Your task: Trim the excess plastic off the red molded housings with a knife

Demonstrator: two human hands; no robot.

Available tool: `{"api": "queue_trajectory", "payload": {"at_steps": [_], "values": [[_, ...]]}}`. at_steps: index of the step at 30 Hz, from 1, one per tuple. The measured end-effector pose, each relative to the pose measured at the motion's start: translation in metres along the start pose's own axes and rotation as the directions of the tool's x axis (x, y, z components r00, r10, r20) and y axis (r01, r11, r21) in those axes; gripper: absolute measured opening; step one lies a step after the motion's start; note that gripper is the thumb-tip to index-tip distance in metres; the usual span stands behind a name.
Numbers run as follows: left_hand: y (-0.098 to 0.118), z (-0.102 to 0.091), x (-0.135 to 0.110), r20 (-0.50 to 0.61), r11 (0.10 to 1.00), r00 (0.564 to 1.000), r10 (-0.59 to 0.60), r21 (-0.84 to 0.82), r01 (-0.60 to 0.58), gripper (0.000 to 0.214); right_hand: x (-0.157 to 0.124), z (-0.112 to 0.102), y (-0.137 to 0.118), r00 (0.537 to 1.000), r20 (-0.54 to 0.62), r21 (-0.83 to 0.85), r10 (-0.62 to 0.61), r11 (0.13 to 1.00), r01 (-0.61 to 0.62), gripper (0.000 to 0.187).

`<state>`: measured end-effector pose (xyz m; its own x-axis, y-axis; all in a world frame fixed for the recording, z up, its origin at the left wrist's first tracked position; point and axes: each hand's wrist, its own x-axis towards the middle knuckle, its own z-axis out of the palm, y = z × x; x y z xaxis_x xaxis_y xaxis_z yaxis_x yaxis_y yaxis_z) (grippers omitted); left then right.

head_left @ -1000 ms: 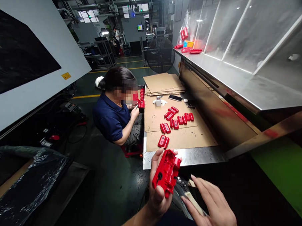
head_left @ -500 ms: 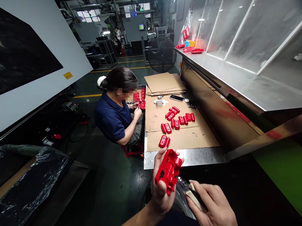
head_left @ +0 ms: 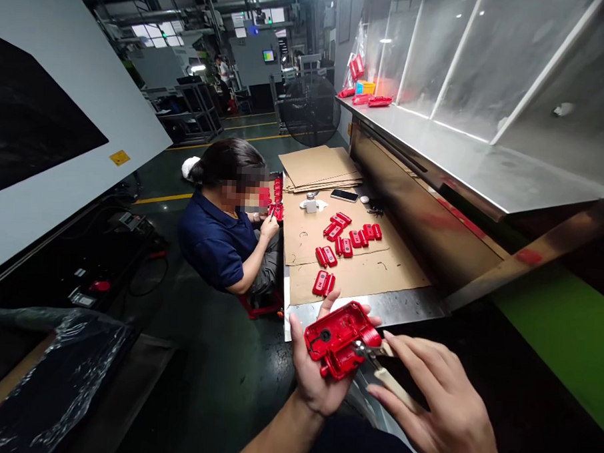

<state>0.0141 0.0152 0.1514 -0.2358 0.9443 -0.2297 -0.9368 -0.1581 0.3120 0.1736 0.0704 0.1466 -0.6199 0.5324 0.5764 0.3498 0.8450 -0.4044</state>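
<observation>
Steel table edge [head_left: 403, 306] just beyond the hands [head_left: 439, 399]

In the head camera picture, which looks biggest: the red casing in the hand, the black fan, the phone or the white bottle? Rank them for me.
1. Red casing, in the left hand: largest, but nearest the camera.
2. Black fan: far off, true size unsure.
3. Phone and white bottle: too alike to rank.

A dark green factory floor [head_left: 215, 376] runs back between big pale grey machines [head_left: 51, 109], marked by yellow lines [head_left: 163, 198]. A black standing fan [head_left: 310, 110] and a metal rack [head_left: 197, 112] stand farther off, below high windows [head_left: 153, 31]. On the right, a steel ledge [head_left: 465, 168] runs beneath shiny panels [head_left: 504, 62]. The light is dim.
</observation>
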Motion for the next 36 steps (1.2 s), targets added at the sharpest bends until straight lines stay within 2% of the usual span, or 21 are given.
{"api": "queue_trajectory", "payload": {"at_steps": [4,7,10,14,22,29,36], "values": [[0.001,-0.003,-0.001,0.003,0.992,0.994,-0.107,-0.075,0.107,0.088,0.039,-0.015,-0.009,0.985,0.083,-0.088,-0.153,0.983,0.16,0.05],[0.001,-0.005,-0.002,0.058,0.98,0.987,-0.151,-0.121,0.157,0.084,0.062,-0.023,-0.012,0.959,0.163,-0.175,-0.23,0.95,0.258,0.044],[0.001,-0.006,-0.004,0.126,0.969,0.975,-0.184,-0.143,0.202,0.077,0.076,-0.028,-0.012,0.926,0.236,-0.239,-0.296,0.906,0.35,0.043],[0.0,-0.008,-0.005,0.156,0.956,0.966,-0.208,-0.174,0.234,0.072,0.083,-0.029,-0.013,0.885,0.286,-0.269,-0.367,0.856,0.442,0.042],[0.0,-0.009,-0.008,0.113,0.964,0.972,-0.207,-0.146,0.223,0.076,0.082,-0.028,-0.013,0.871,0.286,-0.263,-0.4,0.841,0.473,0.038],[0.002,-0.009,-0.011,0.132,0.957,0.967,-0.22,-0.163,0.24,0.077,0.077,-0.029,-0.014,0.877,0.272,-0.246,-0.397,0.852,0.462,0.039],[0.001,-0.013,-0.014,0.128,0.964,0.965,-0.228,-0.106,0.242,0.079,0.078,-0.029,-0.021,0.88,0.281,-0.269,-0.383,0.849,0.456,0.04]]}}
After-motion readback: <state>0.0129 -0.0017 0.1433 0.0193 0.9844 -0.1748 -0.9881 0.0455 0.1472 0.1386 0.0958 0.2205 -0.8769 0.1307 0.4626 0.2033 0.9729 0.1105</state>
